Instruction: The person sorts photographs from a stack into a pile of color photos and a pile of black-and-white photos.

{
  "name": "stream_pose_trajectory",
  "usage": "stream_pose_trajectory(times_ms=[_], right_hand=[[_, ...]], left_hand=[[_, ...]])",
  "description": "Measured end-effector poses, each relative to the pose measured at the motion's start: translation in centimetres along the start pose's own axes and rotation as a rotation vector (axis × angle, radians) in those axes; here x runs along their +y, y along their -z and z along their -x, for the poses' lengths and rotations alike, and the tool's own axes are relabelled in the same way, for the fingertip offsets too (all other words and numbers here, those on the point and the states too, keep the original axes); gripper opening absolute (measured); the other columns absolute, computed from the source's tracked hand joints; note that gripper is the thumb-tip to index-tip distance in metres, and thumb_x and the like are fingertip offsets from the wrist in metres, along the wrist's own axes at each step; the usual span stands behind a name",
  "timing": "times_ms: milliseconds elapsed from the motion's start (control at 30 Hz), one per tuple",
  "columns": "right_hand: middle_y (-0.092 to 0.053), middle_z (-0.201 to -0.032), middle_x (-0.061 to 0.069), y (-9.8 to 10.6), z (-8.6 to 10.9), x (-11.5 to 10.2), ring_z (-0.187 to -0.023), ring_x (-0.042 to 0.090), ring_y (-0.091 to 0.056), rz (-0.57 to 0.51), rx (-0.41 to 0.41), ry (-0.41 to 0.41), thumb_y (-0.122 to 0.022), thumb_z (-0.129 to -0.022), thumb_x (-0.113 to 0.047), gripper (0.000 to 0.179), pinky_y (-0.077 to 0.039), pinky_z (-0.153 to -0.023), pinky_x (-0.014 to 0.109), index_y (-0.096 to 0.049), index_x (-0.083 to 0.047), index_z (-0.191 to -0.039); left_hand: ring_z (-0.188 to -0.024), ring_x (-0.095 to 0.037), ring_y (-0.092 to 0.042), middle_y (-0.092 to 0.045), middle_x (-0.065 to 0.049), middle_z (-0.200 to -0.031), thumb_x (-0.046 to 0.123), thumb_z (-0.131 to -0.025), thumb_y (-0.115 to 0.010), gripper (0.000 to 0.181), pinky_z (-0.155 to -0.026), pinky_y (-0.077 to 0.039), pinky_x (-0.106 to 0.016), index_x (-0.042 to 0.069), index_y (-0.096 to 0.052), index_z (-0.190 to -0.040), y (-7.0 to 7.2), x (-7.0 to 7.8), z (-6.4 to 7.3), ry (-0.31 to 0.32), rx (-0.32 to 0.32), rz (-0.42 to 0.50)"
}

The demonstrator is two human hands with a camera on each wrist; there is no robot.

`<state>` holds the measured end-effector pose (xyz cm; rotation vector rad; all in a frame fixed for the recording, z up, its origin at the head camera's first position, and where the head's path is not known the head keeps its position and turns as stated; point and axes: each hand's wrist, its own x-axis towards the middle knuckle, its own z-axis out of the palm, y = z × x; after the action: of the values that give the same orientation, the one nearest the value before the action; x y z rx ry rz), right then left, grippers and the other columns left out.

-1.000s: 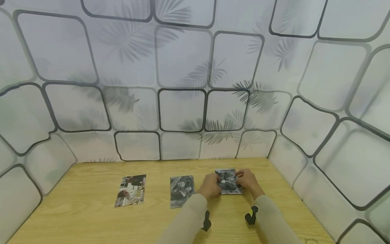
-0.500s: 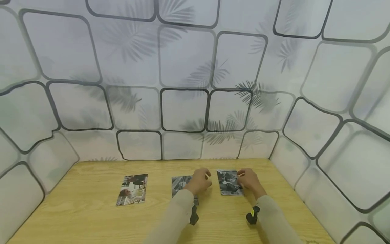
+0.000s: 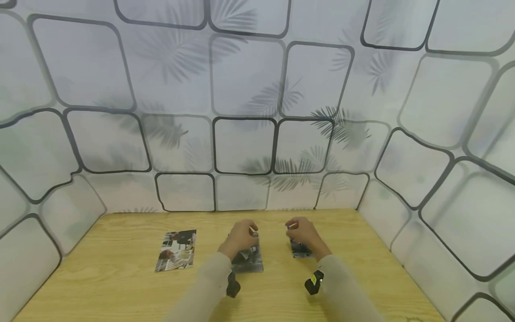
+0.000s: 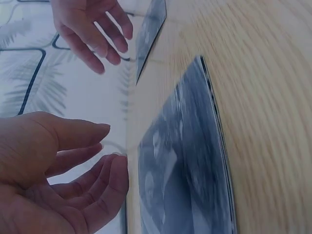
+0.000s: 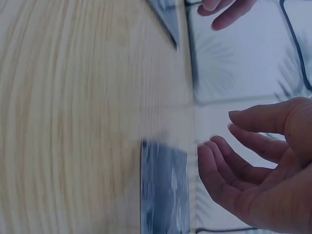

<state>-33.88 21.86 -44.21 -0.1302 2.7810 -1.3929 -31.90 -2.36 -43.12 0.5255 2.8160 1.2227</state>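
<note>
Under the left hand, on the table: the middle photo, long axis running away from the person. From the fingers it lies below and toward the person; its near part shows, much of the far part covered in the head view. Left wrist view: fingers loosely bent, thumb apart, nothing grasped, tips looking clear of the print. Its edge shows thin layers there; sheet count cannot be told.

Right hand similar: relaxed curve, released, above the far part of the right photo, near part visible toward the person. Contact not seen.

Nearer hand for the middle photo: left. For the right photo: right. Bare wood between the two. Left photo lies well apart from both hands, slightly slanted, left hand the nearer.
</note>
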Motion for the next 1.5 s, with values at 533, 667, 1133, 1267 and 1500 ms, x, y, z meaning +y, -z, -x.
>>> stream_pose_trajectory(times_ms=[533,667,1133,1267,1500], right_hand=[[-0.071,-0.108,0.024,-5.7,0.7,-3.5,-0.080,0.028,-0.074,-0.021,-0.119,0.008,-0.070,-0.087,0.000,0.034,-0.065,-0.072,0.039,-0.068,0.006,-0.120],[-0.071,-0.108,0.022,-6.4,0.6,-3.7,-0.080,0.025,-0.073,0.030,-0.117,0.004,-0.072,-0.088,-0.001,0.033,-0.065,-0.071,0.037,-0.068,0.004,-0.120],[-0.073,-0.098,0.020,-7.3,0.3,-3.4,-0.070,0.020,-0.072,0.011,-0.109,-0.012,-0.072,-0.084,0.005,0.035,-0.064,-0.063,0.032,-0.067,0.008,-0.118],[-0.074,-0.097,0.019,-7.6,0.3,-3.6,-0.071,0.020,-0.071,-0.002,-0.104,-0.022,-0.071,-0.081,0.006,0.036,-0.064,-0.064,0.033,-0.069,0.007,-0.117],[-0.075,-0.092,0.017,-7.9,0.5,-3.8,-0.069,0.017,-0.068,0.015,-0.092,-0.031,-0.070,-0.079,0.005,0.040,-0.062,-0.064,0.033,-0.068,0.008,-0.119]], left_hand=[[-0.087,-0.026,-0.068,-0.069,-0.019,-0.103,0.004,-0.088,-0.075,0.028,-0.076,-0.062,-0.040,-0.005,-0.066,-0.114,2.8,-4.0,2.7,0.149,0.076,0.035],[-0.079,-0.023,-0.069,-0.070,-0.020,-0.102,0.002,-0.088,-0.073,0.028,-0.071,-0.062,-0.036,-0.006,-0.066,-0.114,3.1,-4.5,3.2,0.186,0.084,0.054],[-0.073,-0.022,-0.070,-0.069,-0.025,-0.101,-0.005,-0.085,-0.069,0.030,-0.065,-0.064,-0.033,-0.011,-0.065,-0.114,3.1,-5.5,4.0,0.218,0.071,0.136],[-0.071,-0.021,-0.070,-0.069,-0.023,-0.099,-0.006,-0.084,-0.069,0.030,-0.064,-0.063,-0.033,-0.009,-0.066,-0.113,3.2,-5.7,4.1,0.230,0.076,0.116],[-0.072,-0.021,-0.069,-0.069,-0.021,-0.097,-0.007,-0.083,-0.069,0.029,-0.064,-0.062,-0.033,-0.008,-0.067,-0.112,3.2,-5.7,4.1,0.230,0.088,0.110]])
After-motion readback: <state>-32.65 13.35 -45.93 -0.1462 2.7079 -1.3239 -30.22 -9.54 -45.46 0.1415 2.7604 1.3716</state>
